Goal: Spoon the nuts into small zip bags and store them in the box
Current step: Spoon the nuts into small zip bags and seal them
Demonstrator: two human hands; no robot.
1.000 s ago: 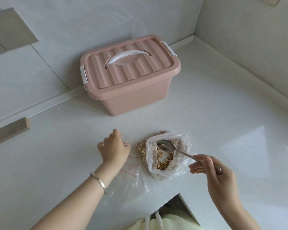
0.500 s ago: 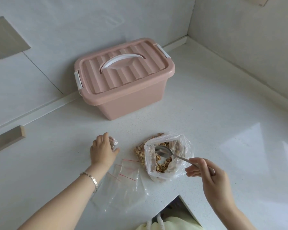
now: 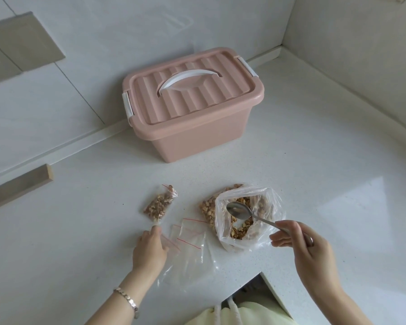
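Note:
A pink lidded box with a white handle stands at the back of the white counter. A small zip bag filled with nuts lies flat in front of it, to the left. My left hand sits just below that bag, fingers curled on the edge of an empty zip bag from a small pile. My right hand grips a metal spoon, its empty bowl held over the open large plastic bag of nuts.
Walls close the counter at the back and right, meeting in a corner. A wooden strip lies at the left. The counter's front edge has a notch, with pale yellow clothing below it.
My left hand has let go of the filled small bag on the counter and drawn back onto the empty zip bags. The spoon stays over the big bag.

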